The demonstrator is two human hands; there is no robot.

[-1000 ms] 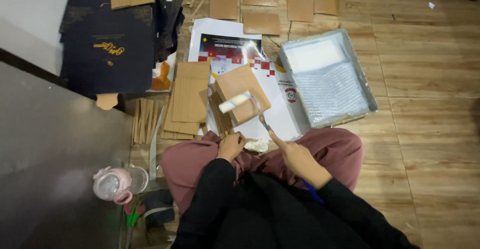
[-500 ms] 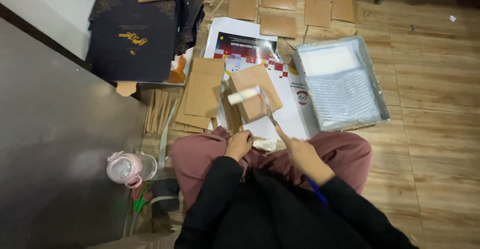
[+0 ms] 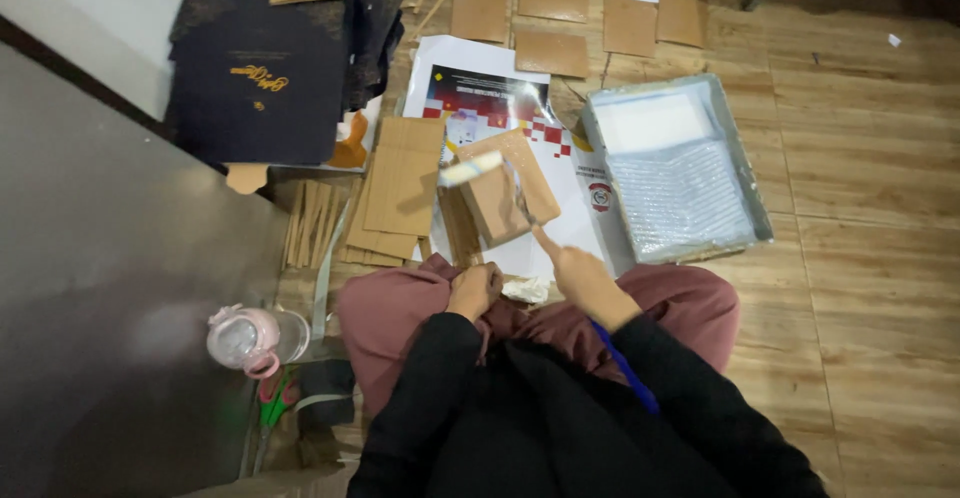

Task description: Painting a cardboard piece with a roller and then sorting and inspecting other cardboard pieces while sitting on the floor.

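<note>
My right hand (image 3: 585,280) grips the thin handle of a small paint roller (image 3: 472,170). Its pale roller head lies on the upper left edge of a brown cardboard piece (image 3: 510,198), which rests on a printed poster sheet (image 3: 480,103) on the floor. My left hand (image 3: 477,289) sits curled on my lap over the maroon fabric, beside a crumpled white scrap (image 3: 526,289). Whether it pinches anything I cannot tell. A grey roller tray (image 3: 740,158) with whitish liquid lies just right of the cardboard.
A stack of cardboard panels (image 3: 400,188) and thin strips (image 3: 308,223) lie to the left. Dark printed covers (image 3: 258,83) sit at the upper left. Several cardboard squares (image 3: 555,53) lie further away. A pink bottle (image 3: 245,338) and scissors (image 3: 272,398) are near my left knee. The floor is wooden.
The roller head has slid toward the upper left edge of the cardboard piece. My left hand stays on my lap. The view has shifted slightly.
</note>
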